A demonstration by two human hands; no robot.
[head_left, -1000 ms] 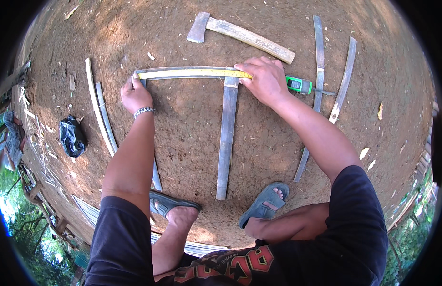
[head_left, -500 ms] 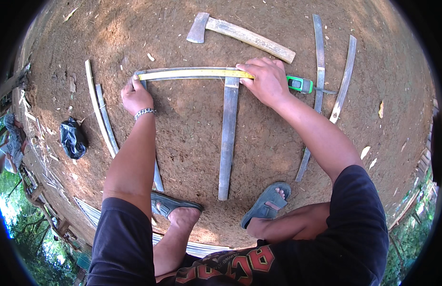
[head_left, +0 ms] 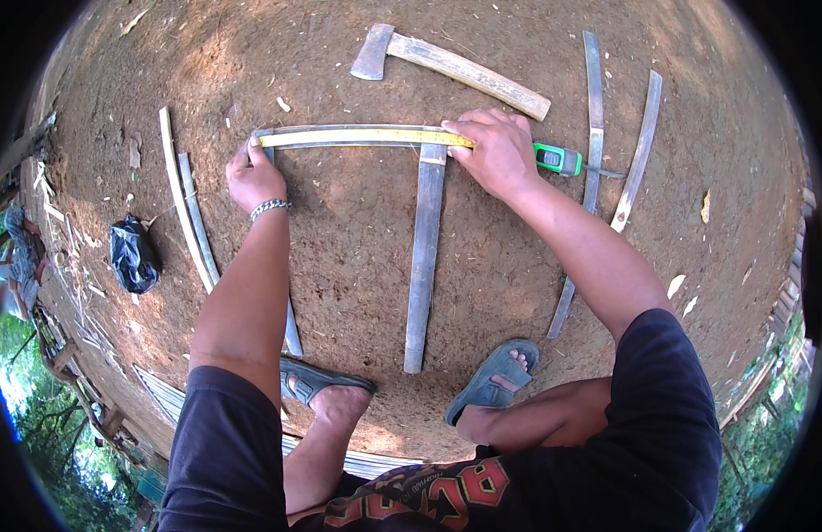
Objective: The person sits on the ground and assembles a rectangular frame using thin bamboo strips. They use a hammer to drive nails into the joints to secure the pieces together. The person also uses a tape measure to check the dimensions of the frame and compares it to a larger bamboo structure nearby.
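Observation:
A yellow tape measure blade (head_left: 358,136) is stretched along a horizontal bamboo strip (head_left: 327,129) on the dirt. My left hand (head_left: 255,180), with a chain bracelet at the wrist, pinches the blade's end at the strip's left tip. My right hand (head_left: 498,151) grips the blade further right, and its green case (head_left: 558,160) lies just past the knuckles. An upright bamboo slat (head_left: 424,257) meets the horizontal strip from below, near my right fingertips. Another slat (head_left: 292,328) runs down from the left end, mostly hidden behind my left arm.
An axe (head_left: 464,69) with a wooden handle lies beyond the strip. More bamboo strips rest to the right (head_left: 595,115) and left (head_left: 182,199). A black plastic bag (head_left: 133,255) sits at the left. My sandalled feet (head_left: 327,381) stand nearby, and another person (head_left: 23,257) is at the far left edge.
Almost nothing differs; the view has shifted very slightly. Both hands hold the tape in the same place along the strip.

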